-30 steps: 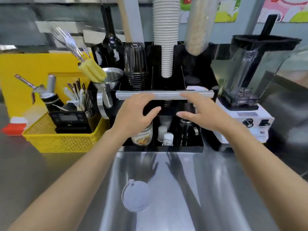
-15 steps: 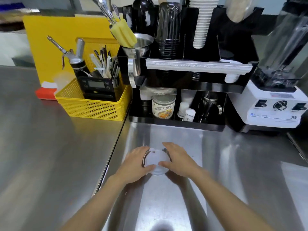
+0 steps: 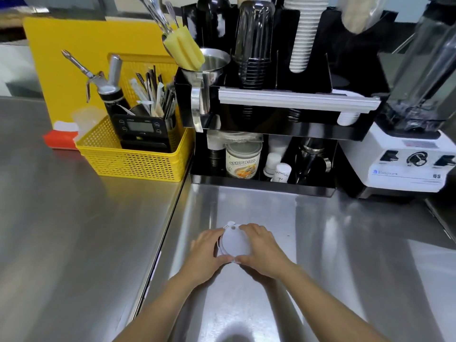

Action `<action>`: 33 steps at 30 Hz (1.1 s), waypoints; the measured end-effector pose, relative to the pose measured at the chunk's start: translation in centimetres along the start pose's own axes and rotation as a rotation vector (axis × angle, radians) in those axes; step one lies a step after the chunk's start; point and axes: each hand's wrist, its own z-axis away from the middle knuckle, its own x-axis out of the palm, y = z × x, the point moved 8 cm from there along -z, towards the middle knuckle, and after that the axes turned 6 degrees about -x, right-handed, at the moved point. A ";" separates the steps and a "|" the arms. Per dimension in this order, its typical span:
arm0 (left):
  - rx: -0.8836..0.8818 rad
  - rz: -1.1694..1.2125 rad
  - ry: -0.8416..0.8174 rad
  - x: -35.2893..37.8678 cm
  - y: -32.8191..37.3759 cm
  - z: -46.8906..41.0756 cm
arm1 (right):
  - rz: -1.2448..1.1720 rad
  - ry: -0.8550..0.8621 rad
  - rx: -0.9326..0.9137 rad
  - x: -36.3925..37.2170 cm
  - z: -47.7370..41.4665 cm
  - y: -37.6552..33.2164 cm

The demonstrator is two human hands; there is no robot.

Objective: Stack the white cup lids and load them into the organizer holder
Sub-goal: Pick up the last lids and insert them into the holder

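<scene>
A small stack of white cup lids (image 3: 234, 243) rests on the steel counter near me. My left hand (image 3: 206, 253) cups its left side and my right hand (image 3: 261, 248) cups its right side, thumbs meeting at the near edge. The black organizer holder (image 3: 271, 134) stands at the back of the counter, with a white bar across its front. More white lids (image 3: 348, 117) show at the holder's right end, under that bar. Stacked white paper cups (image 3: 304, 33) and clear cups (image 3: 253, 43) hang in its upper slots.
A yellow basket (image 3: 133, 159) with a scale, straws and a whipper sits left of the holder. A white-based blender (image 3: 409, 154) stands to the right. A can (image 3: 243, 160) and small bottles fill the holder's lower shelf. A seam (image 3: 170, 218) splits the steel counter.
Both hands came down from the organizer's white bar to the counter and closed around the white lids. The view tilted downward and drew slightly closer.
</scene>
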 end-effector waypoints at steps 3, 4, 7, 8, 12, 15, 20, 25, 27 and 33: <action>0.030 0.003 -0.015 -0.1 1.3 -0.7 | -0.036 0.050 -0.023 -1.8 0.0 0.4; 0.053 -0.004 -0.008 -0.4 2.2 -1.2 | -0.036 0.078 -0.035 -2.8 -0.1 0.5; 0.130 -0.020 0.024 -2.1 5.9 -3.1 | -0.021 0.181 -0.072 -7.2 -0.3 0.6; 0.159 -0.010 0.041 -2.9 7.4 -3.9 | -0.019 0.212 -0.079 -9.0 -0.3 0.6; 0.331 -0.004 0.104 -6.2 14.8 -6.5 | 0.002 0.372 -0.128 -17.2 0.5 0.2; 0.443 -0.021 0.135 -8.2 20.5 -8.3 | 0.011 0.468 -0.139 -23.2 1.5 0.3; 0.622 -0.030 0.221 -10.5 28.9 -10.7 | 0.087 0.616 -0.197 -31.8 3.2 0.4; 0.705 -0.085 0.257 -11.5 34.9 -14.0 | 0.184 0.600 -0.146 -37.7 2.5 2.7; 0.683 -0.098 0.231 -11.3 36.2 -15.6 | 0.217 0.564 -0.129 -39.3 1.6 3.8; 0.634 -0.174 0.241 -10.5 37.9 -18.7 | 0.266 0.372 -0.056 -41.3 -1.9 6.6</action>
